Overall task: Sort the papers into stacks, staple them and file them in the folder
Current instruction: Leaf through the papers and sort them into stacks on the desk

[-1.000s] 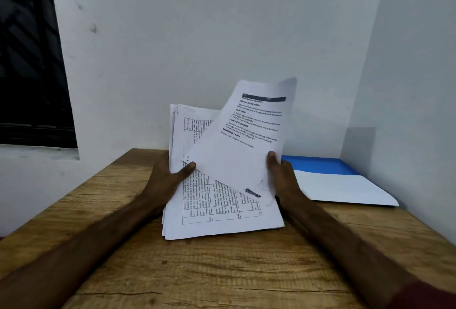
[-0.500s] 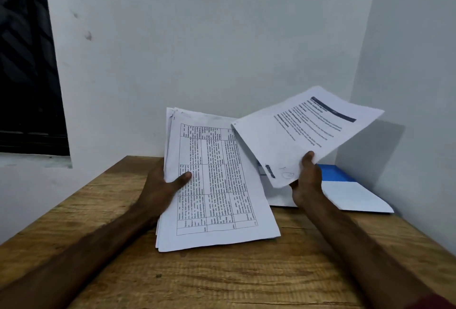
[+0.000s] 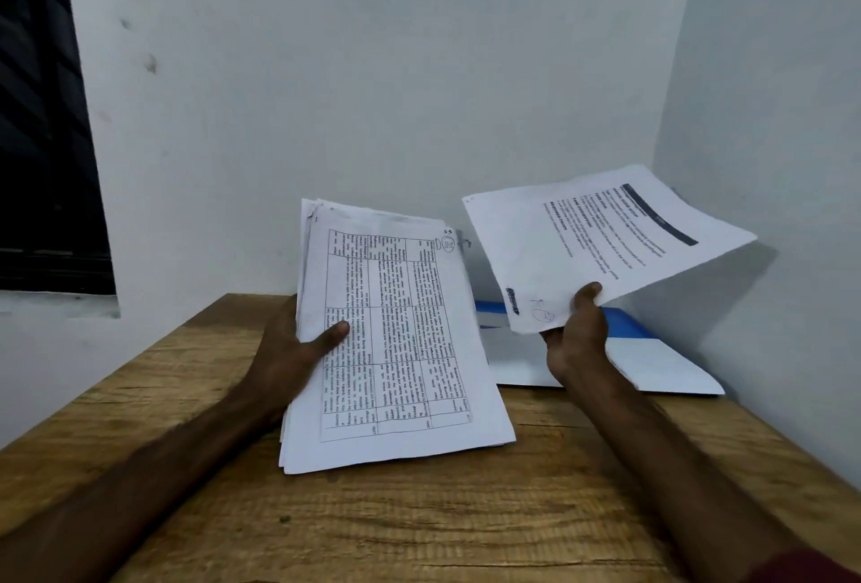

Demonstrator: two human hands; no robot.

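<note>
over the rough-grained wooden table (image 3: pixel 419 526), the left hand (image 3: pixel 284 359) grips a thick, slightly fanned stack of papers (image 3: pixel 396 349), thumb pressed on the top sheet's printed grid table, bottom edge on the wood. the right hand (image 3: pixel 575 340) pinches one thin, floppy sheet (image 3: pixel 601 242) with a dark header bar, held above the flat blue-and-white folder (image 3: pixel 661 363) by the wall corner.
</note>
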